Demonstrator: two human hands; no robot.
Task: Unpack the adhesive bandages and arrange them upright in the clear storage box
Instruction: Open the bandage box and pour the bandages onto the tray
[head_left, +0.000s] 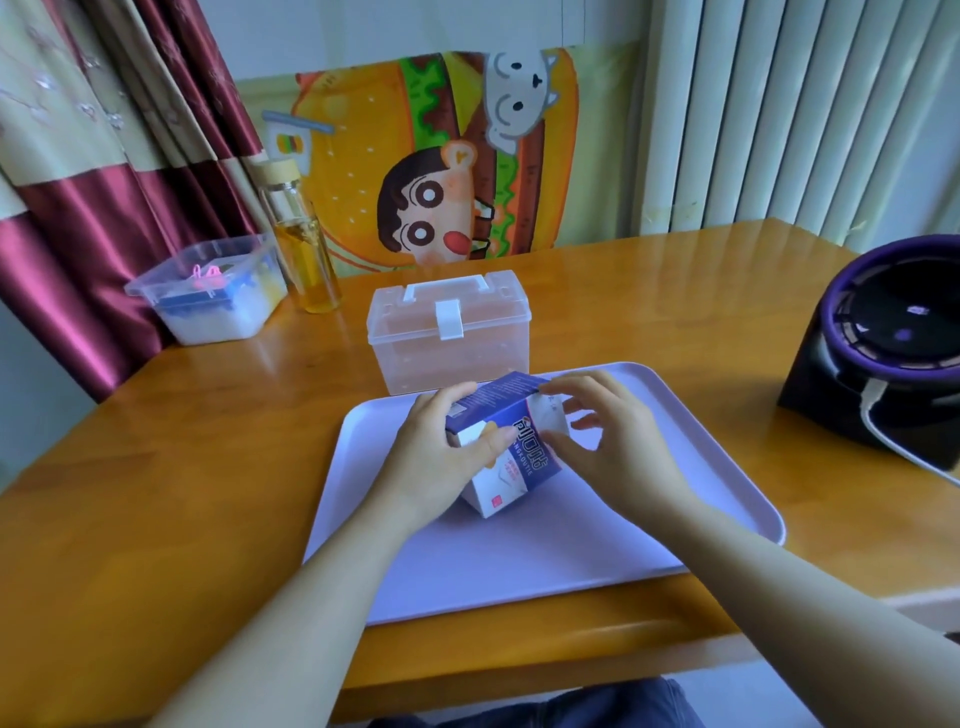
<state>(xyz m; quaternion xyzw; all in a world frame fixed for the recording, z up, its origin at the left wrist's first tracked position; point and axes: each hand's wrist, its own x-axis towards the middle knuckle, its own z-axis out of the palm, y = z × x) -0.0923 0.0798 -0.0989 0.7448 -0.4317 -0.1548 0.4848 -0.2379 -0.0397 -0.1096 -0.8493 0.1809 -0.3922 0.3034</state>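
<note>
Your wooden table (156, 493) carries a pale tray (519, 571) right in front of you, its near edge close to the table's edge. Off to your right sits a black and purple appliance (883, 364) with a white cable plugged into it. Just beyond the tray's far rim stands the clear storage box (452, 348), lid down and its white latch facing you. Further back on the left are a plastic tub (208, 312) of small coloured bits and, beside it, a glass bottle (306, 260) of yellow liquid. The bandage box (498, 467) is over the middle of the tray, tilted, between both your hands. Your left hand (436, 462) grips its left side, thumb on the front, while your right hand (613, 441) curls thumb and fingers round the right end, where a white flap shows.
</note>
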